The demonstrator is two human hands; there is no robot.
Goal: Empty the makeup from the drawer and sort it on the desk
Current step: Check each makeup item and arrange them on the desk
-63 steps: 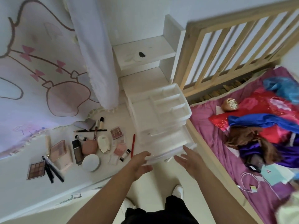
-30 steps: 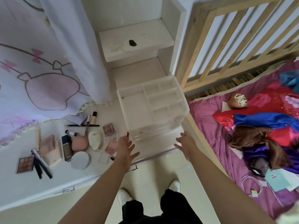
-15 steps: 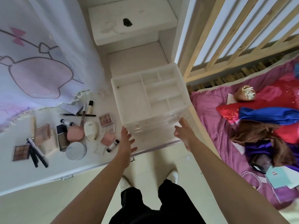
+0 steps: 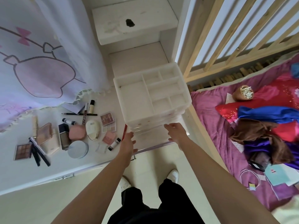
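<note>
A white table [image 4: 64, 165] stood along a wall, and a white plastic drawer unit [image 4: 150, 97] stood on its right end, with an open divided tray on top and drawers stacked below. Behind the drawer unit was a white shelf [image 4: 134, 21] with a dark mark on it. To the left of the drawer unit hung a pale curtain [image 4: 40, 62] with a pink cartoon print. To its right were a wooden rail [image 4: 226, 38] and a bed [image 4: 208, 126] with a purple cover and a heap of clothes.

The makeup lay on the table to the left of the drawer unit: a brown eyeshadow palette [image 4: 22, 150] farthest away, a round pale compact [image 4: 78, 149], a pink case [image 4: 77, 132] and several tubes and pencils. A red pencil [image 4: 124, 131] lay just beside the unit's lower left corner.

Both hands were empty, with the fingers rather straight and a little spread. The left hand [image 4: 128, 143] was at the front left corner of the drawer unit; I cannot tell if it touched it. The right hand [image 4: 177, 132] had its fingertips against the front right of the lowest drawers.

In front of the drawer unit there was only a narrow bare strip of table before the edge. The wooden side of the bed ran close by its right side. Below the edge was the pale floor [image 4: 48, 199], where the person stood in white shoes.
</note>
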